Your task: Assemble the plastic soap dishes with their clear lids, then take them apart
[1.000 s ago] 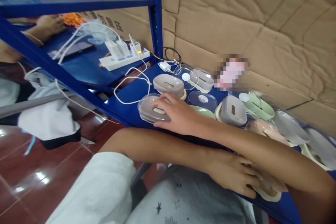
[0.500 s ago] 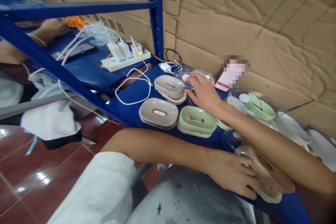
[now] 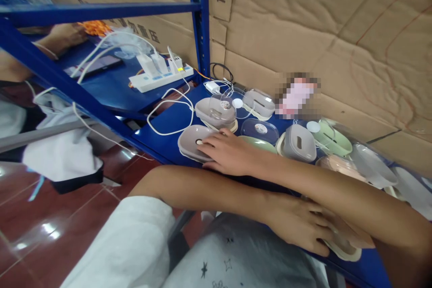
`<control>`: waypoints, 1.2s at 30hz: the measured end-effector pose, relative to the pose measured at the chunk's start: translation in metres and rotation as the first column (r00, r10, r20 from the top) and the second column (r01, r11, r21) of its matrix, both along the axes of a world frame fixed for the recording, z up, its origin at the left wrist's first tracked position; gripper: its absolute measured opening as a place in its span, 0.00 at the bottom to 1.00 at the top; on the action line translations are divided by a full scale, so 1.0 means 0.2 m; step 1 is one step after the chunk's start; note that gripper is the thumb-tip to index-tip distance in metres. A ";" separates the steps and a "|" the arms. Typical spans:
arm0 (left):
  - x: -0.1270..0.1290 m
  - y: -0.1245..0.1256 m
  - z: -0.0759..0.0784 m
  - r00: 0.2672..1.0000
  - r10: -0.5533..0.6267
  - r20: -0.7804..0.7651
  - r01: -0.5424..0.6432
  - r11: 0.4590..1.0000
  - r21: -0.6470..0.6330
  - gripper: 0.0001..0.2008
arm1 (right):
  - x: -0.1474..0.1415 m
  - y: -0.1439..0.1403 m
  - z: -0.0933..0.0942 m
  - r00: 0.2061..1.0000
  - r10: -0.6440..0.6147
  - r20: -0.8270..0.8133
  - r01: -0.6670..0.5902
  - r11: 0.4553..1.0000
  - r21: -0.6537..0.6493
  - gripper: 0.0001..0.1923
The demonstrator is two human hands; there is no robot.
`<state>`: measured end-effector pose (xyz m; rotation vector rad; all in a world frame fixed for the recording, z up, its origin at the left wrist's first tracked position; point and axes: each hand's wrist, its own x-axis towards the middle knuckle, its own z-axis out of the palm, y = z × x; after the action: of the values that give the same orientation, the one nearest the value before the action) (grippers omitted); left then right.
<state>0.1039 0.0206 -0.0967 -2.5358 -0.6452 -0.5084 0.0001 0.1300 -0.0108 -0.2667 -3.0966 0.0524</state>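
Note:
My right hand [image 3: 231, 150] reaches leftward across the shelf, fingers stretched over a mauve soap dish [image 3: 187, 141] with a slot in its bottom. Its fingertips are at the slot and the near edge. Beneath that forearm my left hand [image 3: 297, 222] lies palm down, fingers spread against a pinkish-brown soap dish [image 3: 344, 247], mostly hidden by the right arm. A green soap dish [image 3: 258, 144] is partly covered by my right hand. Behind it lies a clear lid [image 3: 259, 130] with a round sticker. Another clear lid [image 3: 221, 105] leans on a second mauve dish [image 3: 205, 112].
More soap dishes stand to the right, among them a grey one [image 3: 300, 141] and a green one [image 3: 334, 137]. A white cable [image 3: 150, 117] loops at the left, near a power strip [image 3: 162, 78]. A blue post [image 3: 202, 22] rises behind. Another person's hand [image 3: 69, 36] is far left.
My right hand has drawn back from the clear lids at the rear and come down toward me onto the mauve soap dish. My left hand has stayed put.

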 end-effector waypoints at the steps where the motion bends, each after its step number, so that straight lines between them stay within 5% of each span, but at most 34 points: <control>1: 0.00 0.00 0.00 1.000 0.001 -0.004 -0.001 1.000 0.002 0.07 | 0.00 0.00 0.01 1.000 -0.007 0.002 0.007 1.000 -0.010 0.19; 4: -0.05 0.04 0.04 1.000 -0.029 0.004 0.029 0.999 -0.016 0.07 | 0.01 0.00 0.06 0.999 -0.047 -0.001 0.047 0.998 -0.031 0.19; 6: -0.11 0.08 0.07 0.982 -0.187 0.036 0.187 0.982 0.001 0.09 | 0.03 -0.01 0.10 0.994 -0.100 -0.046 0.098 0.994 -0.041 0.20; 9: -0.20 0.14 0.12 0.842 -0.531 0.092 0.526 0.847 0.075 0.16 | 0.10 -0.01 0.14 0.972 -0.159 -0.175 0.151 0.987 -0.058 0.20; 11: -0.24 0.17 0.13 0.771 -0.624 0.132 0.617 0.782 0.090 0.18 | 0.17 0.00 0.18 0.956 -0.170 -0.239 0.167 0.985 -0.032 0.21; 17: -0.23 0.18 0.13 0.736 -0.645 0.205 0.650 0.758 0.051 0.14 | 0.43 0.09 0.15 0.924 -0.314 -0.220 0.353 0.921 0.166 0.20; 23: -0.26 0.19 0.16 0.726 -0.670 0.156 0.676 0.737 0.014 0.17 | 0.69 0.09 0.14 0.936 -0.310 -0.167 0.346 0.895 0.280 0.22; 29: -0.29 0.20 0.22 0.765 -0.641 0.060 0.640 0.768 0.032 0.19 | 1.12 -0.26 0.24 0.867 -0.444 -0.225 0.484 0.857 0.176 0.26; 32: -0.32 0.20 0.27 0.802 -0.593 0.065 0.585 0.803 0.111 0.16 | 1.37 -0.51 0.15 0.804 -0.528 -0.272 0.567 0.820 0.084 0.27; 36: -0.34 0.18 0.34 0.910 -0.397 0.120 0.388 0.917 0.097 0.12 | 1.53 -0.79 -0.07 0.642 -0.664 -0.384 0.734 0.676 0.058 0.30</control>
<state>0.0365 0.0558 -0.0284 -2.5839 -0.1488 -0.8349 0.3068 -0.0287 -0.0245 -1.2863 -2.4124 -0.2268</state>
